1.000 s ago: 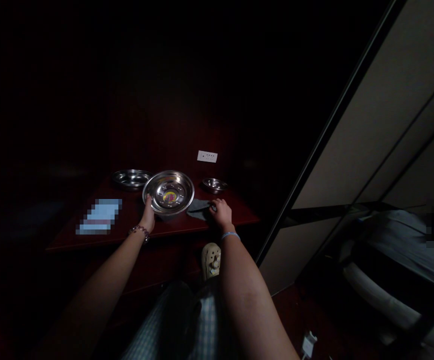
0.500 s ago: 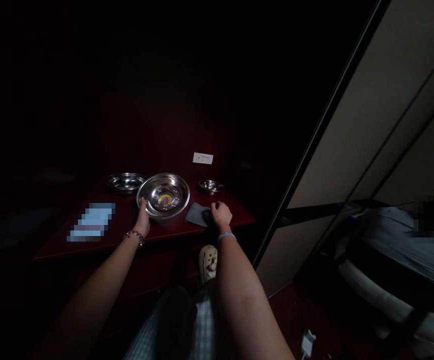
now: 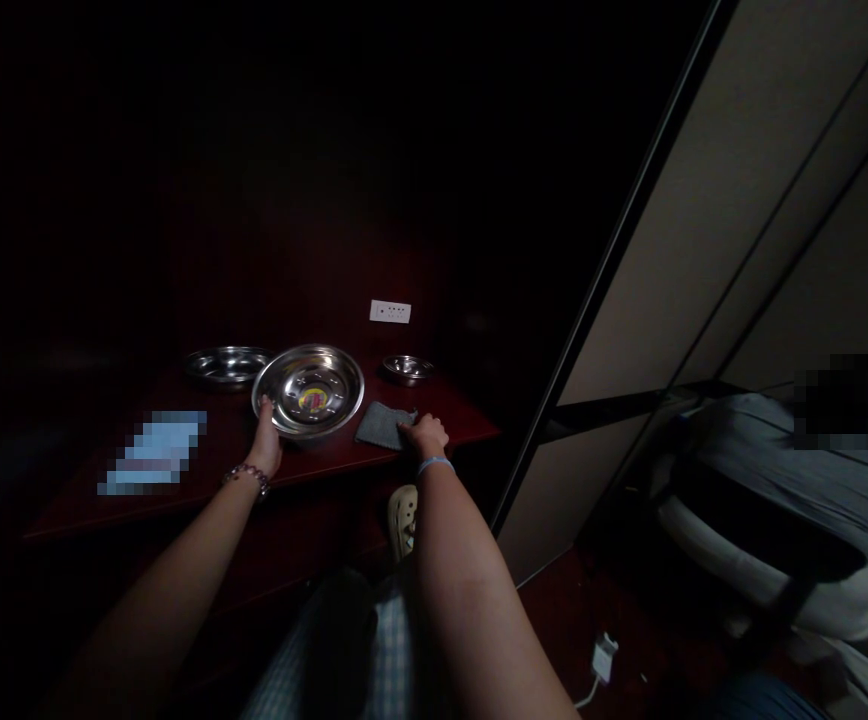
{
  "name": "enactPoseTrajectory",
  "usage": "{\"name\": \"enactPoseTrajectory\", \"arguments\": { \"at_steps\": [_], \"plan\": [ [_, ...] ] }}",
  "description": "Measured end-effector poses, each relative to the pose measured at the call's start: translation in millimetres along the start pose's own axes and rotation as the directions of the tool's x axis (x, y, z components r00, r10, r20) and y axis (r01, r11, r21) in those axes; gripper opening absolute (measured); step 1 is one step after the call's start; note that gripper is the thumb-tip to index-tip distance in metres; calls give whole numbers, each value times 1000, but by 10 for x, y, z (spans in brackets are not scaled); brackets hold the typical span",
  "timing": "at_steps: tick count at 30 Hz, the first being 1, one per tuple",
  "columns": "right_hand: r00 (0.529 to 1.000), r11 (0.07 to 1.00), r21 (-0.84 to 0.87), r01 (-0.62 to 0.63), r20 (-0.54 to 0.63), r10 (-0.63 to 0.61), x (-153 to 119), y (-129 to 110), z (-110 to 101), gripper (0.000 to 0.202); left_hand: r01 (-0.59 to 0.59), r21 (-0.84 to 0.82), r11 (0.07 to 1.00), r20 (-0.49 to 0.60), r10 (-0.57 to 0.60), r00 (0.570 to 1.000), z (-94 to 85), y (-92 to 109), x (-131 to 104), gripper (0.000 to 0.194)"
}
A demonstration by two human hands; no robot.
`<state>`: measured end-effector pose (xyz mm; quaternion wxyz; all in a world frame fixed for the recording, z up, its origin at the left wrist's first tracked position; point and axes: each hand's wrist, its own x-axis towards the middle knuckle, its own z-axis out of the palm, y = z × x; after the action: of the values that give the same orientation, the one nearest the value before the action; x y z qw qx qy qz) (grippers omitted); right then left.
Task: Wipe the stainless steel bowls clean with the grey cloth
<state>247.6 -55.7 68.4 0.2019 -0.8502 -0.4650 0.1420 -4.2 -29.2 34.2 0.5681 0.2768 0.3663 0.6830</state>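
My left hand (image 3: pixel 267 440) is closed on the left rim of a shiny steel basin (image 3: pixel 329 412), its thumb over the inside edge. The basin tilts toward me and has a yellow and red sticker on its bottom. To the right, a folded grey cloth (image 3: pixel 381 427) lies on the dark red desk (image 3: pixel 201 478). At the cloth's right edge my right hand (image 3: pixel 428 436) has its fingers closed on the corner. A second steel basin (image 3: pixel 228 368) sits behind on the left, partly covered by the held one. Behind the cloth is a small steel bowl (image 3: pixel 408 370).
A blurred-out light blue rectangle (image 3: pixel 156 450) lies on the desk's left. A white socket plate (image 3: pixel 390 312) is on the back wall. Below the desk edge shows a beige clog (image 3: pixel 402 515). At right stand a pale panel (image 3: pixel 621 330) and a chair (image 3: pixel 771 570); a white plug (image 3: pixel 604 657) lies on the floor.
The whole view has shifted slightly, moving things left in the picture. My right hand's fingers now reach farther onto the cloth's edge. My left hand keeps the basin in much the same tilt.
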Motion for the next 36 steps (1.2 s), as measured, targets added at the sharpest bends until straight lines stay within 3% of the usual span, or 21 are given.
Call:
{"name": "enactPoseTrajectory", "arguments": {
  "at_steps": [15, 20, 27, 32, 36],
  "plan": [
    [997, 997, -55, 58, -53, -61, -20, -68, 24, 35, -11, -30, 999, -30, 11, 999, -20, -56, 70, 58],
    [993, 994, -72, 84, -74, -89, -10, -59, 23, 34, -4, -31, 1000, -39, 2, 999, 9, -14, 24, 56],
    [958, 972, -93, 215, -173, -229, 15, -127, 10, 35, -26, -19, 999, -13, 25, 1000, -13, -39, 44, 59],
    [950, 967, -63, 245, -183, -252, 53, -160, -2, 39, -10, -17, 1000, 0, 10, 1000, -29, -51, 83, 60],
    [968, 977, -72, 200, -139, -209, 50, -136, 21, 40, -7, -10, 1000, 7, 7, 1000, -31, -61, 106, 61]
  ]
}}
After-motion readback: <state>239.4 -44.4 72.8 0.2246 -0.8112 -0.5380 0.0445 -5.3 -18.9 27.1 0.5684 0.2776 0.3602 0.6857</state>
